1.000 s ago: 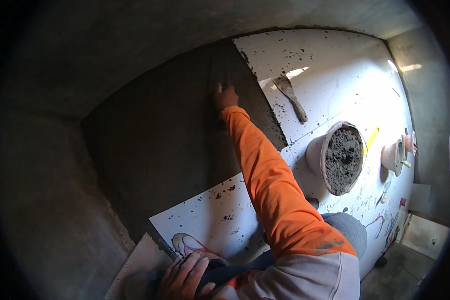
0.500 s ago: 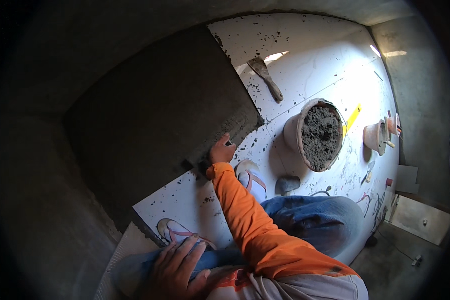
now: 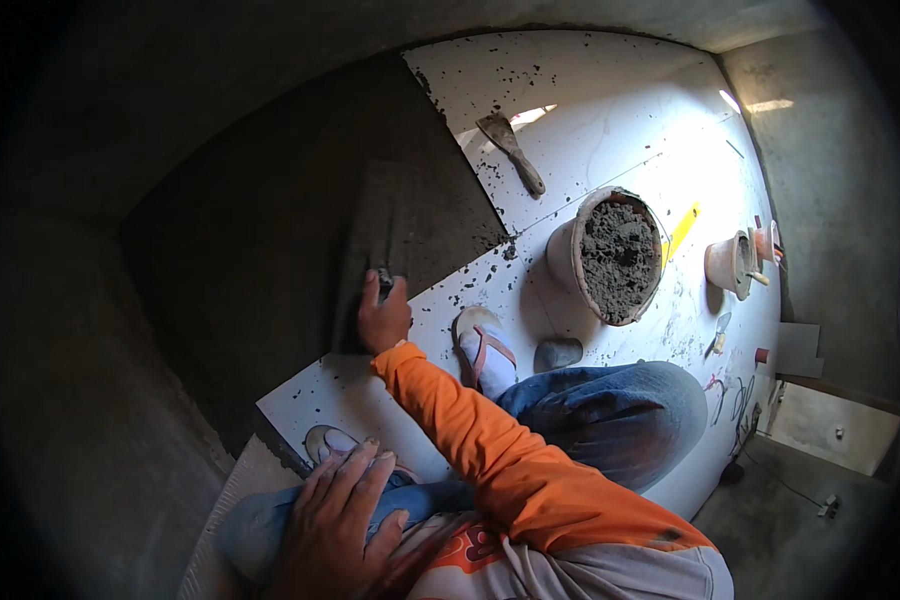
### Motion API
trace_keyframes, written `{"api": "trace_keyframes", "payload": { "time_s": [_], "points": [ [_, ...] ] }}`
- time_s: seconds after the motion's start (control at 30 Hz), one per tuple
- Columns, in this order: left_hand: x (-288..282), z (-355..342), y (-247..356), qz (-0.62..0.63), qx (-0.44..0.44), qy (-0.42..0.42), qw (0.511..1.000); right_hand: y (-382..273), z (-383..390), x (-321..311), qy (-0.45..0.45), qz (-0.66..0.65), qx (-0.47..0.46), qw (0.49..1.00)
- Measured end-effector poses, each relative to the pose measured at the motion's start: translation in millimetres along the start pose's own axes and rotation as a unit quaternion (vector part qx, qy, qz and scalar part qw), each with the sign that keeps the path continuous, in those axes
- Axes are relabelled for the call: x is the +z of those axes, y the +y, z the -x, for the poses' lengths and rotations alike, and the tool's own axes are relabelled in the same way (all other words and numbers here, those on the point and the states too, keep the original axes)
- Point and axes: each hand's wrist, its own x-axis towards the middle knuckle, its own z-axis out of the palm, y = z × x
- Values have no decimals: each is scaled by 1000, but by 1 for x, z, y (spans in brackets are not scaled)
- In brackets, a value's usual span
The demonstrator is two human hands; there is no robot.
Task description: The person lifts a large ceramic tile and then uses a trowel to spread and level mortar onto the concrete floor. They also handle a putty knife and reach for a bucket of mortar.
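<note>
My right hand (image 3: 384,318), at the end of an orange sleeve, is wrapped round the handle of a flat plastering trowel (image 3: 375,225). Its long blade, smeared by motion, lies on the smooth dark mortar bed (image 3: 240,240). Down at the lower left, my left hand (image 3: 345,505) rests on my jeans at the left knee, fingers stretched out and holding nothing. A bucket (image 3: 620,255) full of crumbly grey mortar stands on the white tiles to the right of my right hand.
A putty knife (image 3: 512,153) lies on the white tiles (image 3: 595,110) beyond the bucket. Nearby are a dark mallet head (image 3: 558,353), a yellow bar (image 3: 681,232) and a smaller bucket (image 3: 730,265). Mortar crumbs dot the tiles. My sandalled foot (image 3: 486,352) is beside the bed's edge.
My right hand and the trowel have swept left along the near edge of the mortar bed, and the blade now points away from me. My left hand stays on the knee.
</note>
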Motion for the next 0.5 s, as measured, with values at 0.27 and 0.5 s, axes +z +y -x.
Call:
{"api": "trace_keyframes", "payload": {
  "time_s": [0.27, 0.5],
  "points": [
    [-5, 9, -1, -2, -4, 2, 1000, 79, -168, -134, 188, 241, -1, 952],
    [-8, 8, -2, -12, 7, 9, 1000, 145, -184, -164, 243, 255, 139, 925]
  ]
}}
